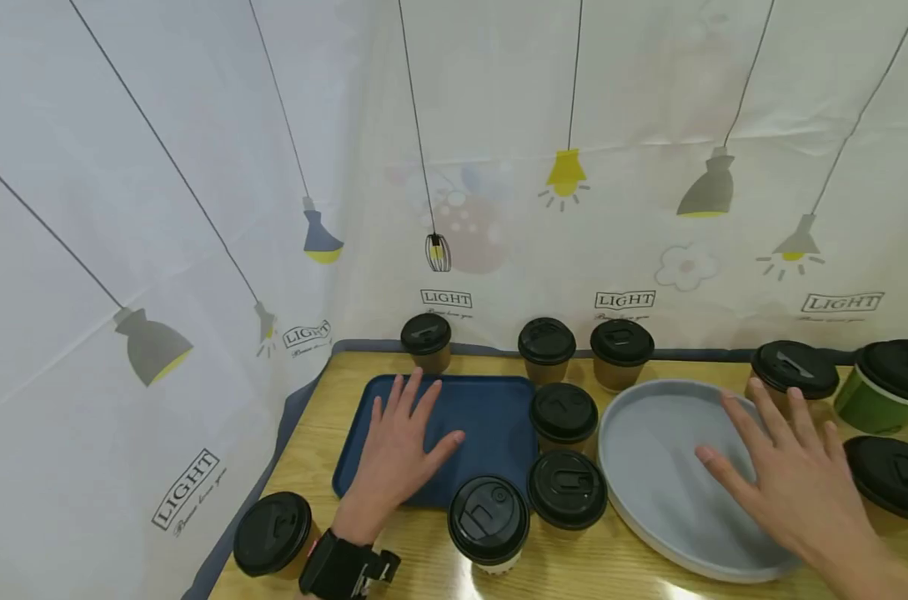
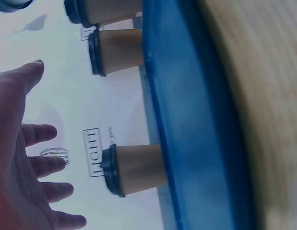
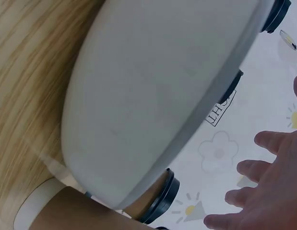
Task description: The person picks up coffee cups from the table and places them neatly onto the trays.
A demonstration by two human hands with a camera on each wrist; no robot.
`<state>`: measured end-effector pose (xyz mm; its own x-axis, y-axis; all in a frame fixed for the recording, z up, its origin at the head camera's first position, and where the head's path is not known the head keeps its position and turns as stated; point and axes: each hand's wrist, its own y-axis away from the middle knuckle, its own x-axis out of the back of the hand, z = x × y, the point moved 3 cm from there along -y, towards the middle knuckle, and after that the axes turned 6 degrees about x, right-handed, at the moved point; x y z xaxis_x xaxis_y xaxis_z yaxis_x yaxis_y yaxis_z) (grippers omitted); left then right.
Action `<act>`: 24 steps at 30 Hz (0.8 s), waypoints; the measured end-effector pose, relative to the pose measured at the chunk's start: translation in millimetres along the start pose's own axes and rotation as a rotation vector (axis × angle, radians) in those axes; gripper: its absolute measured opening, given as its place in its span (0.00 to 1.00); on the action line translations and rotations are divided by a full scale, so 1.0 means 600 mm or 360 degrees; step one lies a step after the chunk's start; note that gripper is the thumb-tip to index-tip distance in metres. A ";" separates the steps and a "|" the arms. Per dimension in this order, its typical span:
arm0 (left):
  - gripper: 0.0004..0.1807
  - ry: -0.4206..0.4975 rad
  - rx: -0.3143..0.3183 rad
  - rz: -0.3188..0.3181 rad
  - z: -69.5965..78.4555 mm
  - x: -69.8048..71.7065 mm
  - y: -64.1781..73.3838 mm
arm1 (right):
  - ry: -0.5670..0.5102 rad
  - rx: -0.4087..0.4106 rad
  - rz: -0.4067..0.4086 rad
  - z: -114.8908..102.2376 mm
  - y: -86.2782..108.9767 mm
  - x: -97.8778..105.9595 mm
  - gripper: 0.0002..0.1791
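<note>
Blue tray [image 1: 487,429] and grey plate [image 1: 659,467] lay flat, presumably for stability — left hand [image 1: 397,446] and right hand [image 1: 799,483] spread above, gripping nothing.

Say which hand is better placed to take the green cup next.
Probably the right hand, spread over the gray tray near the green cup; the left hand is farther off, over the blue tray.

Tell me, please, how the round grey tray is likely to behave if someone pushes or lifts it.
The round grey tray would probably be stiff, as its visible rim looks even and unbent. Broad and low on the wooden table, it seems likelier to slide than tip when pushed. Its smooth-looking surface may feel slightly slippery.
</note>
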<state>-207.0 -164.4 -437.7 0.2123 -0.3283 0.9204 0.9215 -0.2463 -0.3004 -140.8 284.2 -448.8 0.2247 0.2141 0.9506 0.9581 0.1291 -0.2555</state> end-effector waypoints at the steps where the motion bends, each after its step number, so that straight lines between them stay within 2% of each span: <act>1: 0.44 0.0008 -0.0003 0.0002 0.001 0.007 0.000 | -0.0007 0.0008 0.0003 -0.002 0.000 0.001 0.51; 5: 0.44 0.0012 -0.0013 -0.0006 0.000 0.040 -0.001 | -0.0036 0.0049 0.0027 -0.011 -0.002 0.002 0.51; 11: 0.44 -0.0079 -0.0066 -0.0057 -0.004 0.107 -0.004 | -0.0029 0.0067 0.0035 -0.020 -0.004 0.005 0.51; 16: 0.45 -0.0023 -0.0041 -0.0140 -0.011 0.156 0.004 | -0.0054 0.0082 0.0044 -0.025 -0.006 0.003 0.50; 20: 0.44 0.0059 0.0016 -0.0174 -0.040 0.186 0.015 | -0.0059 0.0096 0.0060 -0.027 -0.006 -0.001 0.49; 24: 0.40 0.0318 0.0102 -0.0268 -0.096 0.198 0.032 | -0.0049 0.0106 0.0074 -0.027 -0.004 -0.003 0.49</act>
<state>-182.8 -260.8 -348.8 -0.0084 -0.4628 0.8864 0.9584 -0.2567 -0.1250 -140.9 268.0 -447.1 0.2623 0.2509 0.9318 0.9327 0.1819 -0.3115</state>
